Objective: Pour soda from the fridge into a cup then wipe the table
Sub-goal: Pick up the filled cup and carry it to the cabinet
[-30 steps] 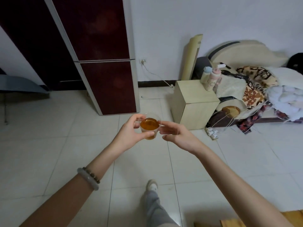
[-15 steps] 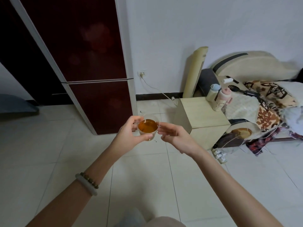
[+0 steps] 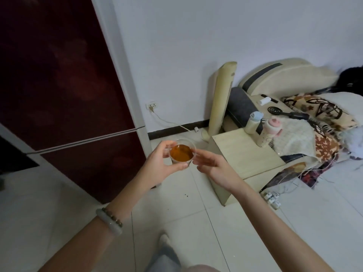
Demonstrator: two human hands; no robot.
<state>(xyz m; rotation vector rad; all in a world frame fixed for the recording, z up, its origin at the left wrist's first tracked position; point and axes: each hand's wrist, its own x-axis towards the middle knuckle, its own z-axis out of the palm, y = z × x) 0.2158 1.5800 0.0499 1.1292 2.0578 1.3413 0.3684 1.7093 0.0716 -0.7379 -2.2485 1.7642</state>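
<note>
Held upright at frame centre, mouth up: clear cup (image 3: pixel 181 155) of amber soda, gripped by curled left hand (image 3: pixel 157 167), touched by straight-fingered right hand (image 3: pixel 214 167), above pale floor tiles (image 3: pixel 196 213); dark red fridge (image 3: pixel 68 85) upper left

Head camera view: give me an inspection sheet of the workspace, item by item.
Surface: pale wooden nightstand; white tiled floor.
Job's things: clear cup of amber drink, upright; dark red fridge, doors closed.
Clutter: blue-capped bottle and pink-capped bottle at the nightstand's far edge; blankets heaped on a bed.
Hands: left hand grips the cup; right hand touches its side with straight fingers.
Cables: cord plugged into wall socket; power strip on the floor.
Surroundings: white wall, tower fan.
</note>
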